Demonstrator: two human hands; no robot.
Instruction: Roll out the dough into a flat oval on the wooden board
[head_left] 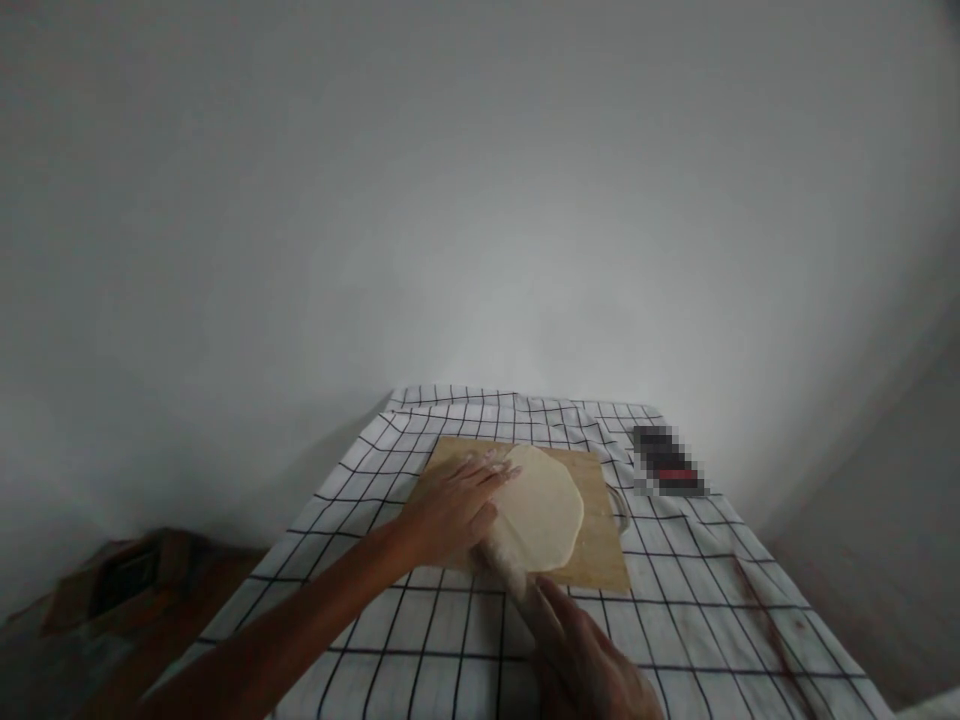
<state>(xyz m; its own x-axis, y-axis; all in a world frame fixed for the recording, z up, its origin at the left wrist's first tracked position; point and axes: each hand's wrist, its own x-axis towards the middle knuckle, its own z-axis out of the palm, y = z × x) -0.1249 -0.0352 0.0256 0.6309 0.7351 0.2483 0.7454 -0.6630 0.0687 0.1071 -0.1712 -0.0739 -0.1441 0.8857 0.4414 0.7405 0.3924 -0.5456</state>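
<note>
A thin, pale sheet of rolled dough [544,510] lies on a wooden board [606,560]. My left hand [457,505] reaches across the board's left side, its floury fingers stretched out over the dough's left edge. A flour-dusted rolling pin [510,575] slants from the near right up toward my left palm. Its far end is hidden under that palm, and I cannot tell whether the palm presses on it. Near the front of the board, my right hand [596,655] is closed around the pin's near end.
A white cloth with a dark grid [442,635] covers the table. Right of the board lies a blurred-out dark object [667,462], and a clear rounded rim [620,508] shows beside the board. A cardboard box [124,580] stands low at left. Walls rise behind and to the right.
</note>
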